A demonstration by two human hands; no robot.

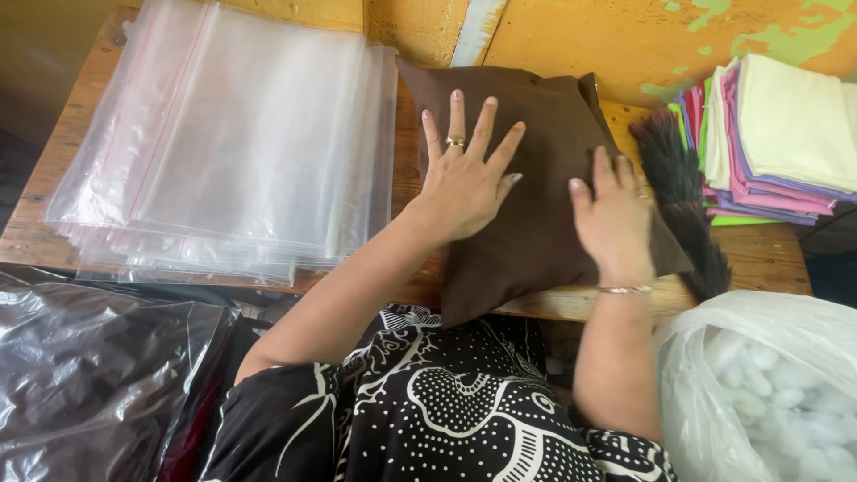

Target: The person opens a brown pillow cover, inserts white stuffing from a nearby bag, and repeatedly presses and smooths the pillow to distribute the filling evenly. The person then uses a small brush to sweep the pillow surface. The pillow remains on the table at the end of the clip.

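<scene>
Brown cushion (536, 223) flat on wooden surface (768, 259), near front edge, lower corner overhanging toward lap. Both hands pressed on top: left hand (464, 178) w/ fingers spread wide, palm down, mid-cushion; right hand (616, 219) open too, fingers loosely together, resting on right side near edge. No grip by either, just flat pressure.

Handling, judged: soft, stuffed, light; dents under palms, springs back likely. Matte woven cloth, not slippery, so flat-palm contact holds fine. Not fragile. Best hold prob. at two opposite edges or corners, pinching cover + fill together; lifted by one corner, sags likely. Roughly square, corners slightly pointed, surface puffed and a bit uneven.

Around it:
- Stack of clear plastic bags (223, 143) just beside on left, touching or nearly touching cushion edge; thin, glossy, slick, edges fanned out, reddish strip along one side.
- Dark brush (683, 196) of fine bristles just right of cushion, partly tucked under its corner.
- Pile of folded cloths (777, 134) far right; cream on top, pink, purple, green layers below; neat flat squares.
- White sack of fluffy stuffing (768, 393) lower right, thin translucent plastic, lumpy white fibre inside.
- Dark items wrapped in shiny plastic (89, 384) lower left, crinkled film.

Wall behind: yellow paint, peeling, green patches.
</scene>
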